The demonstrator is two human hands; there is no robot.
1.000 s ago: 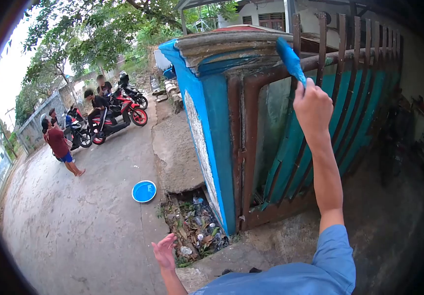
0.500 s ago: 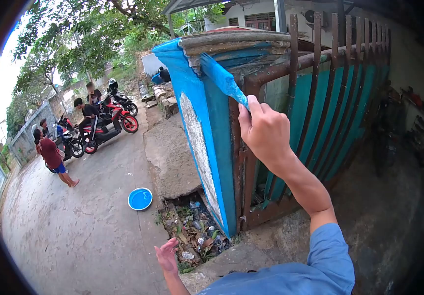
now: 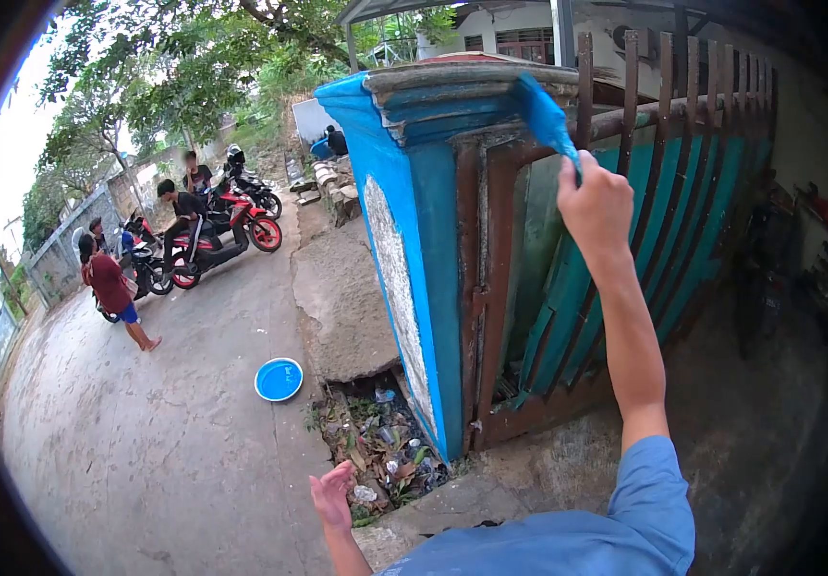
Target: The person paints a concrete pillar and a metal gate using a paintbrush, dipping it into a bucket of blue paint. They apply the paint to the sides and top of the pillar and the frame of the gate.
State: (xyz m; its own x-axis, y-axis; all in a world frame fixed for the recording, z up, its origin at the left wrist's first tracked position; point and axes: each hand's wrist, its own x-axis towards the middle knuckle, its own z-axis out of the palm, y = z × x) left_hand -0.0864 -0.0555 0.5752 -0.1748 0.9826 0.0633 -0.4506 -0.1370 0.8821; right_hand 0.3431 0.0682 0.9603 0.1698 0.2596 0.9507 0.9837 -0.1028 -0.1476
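The right hand (image 3: 595, 202) clenched the blue brush (image 3: 544, 117) against the pillar cap (image 3: 443, 91) above its fingers; the left hand (image 3: 334, 494) hung spread. Overloaded bristles might drip onto the rusty gate (image 3: 496, 288) beneath.

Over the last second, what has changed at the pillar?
The right hand swept the paintbrush left across the pillar cap, then back right toward the gate. It kept its grip. The left hand stayed low and open; the blue basin did not move.
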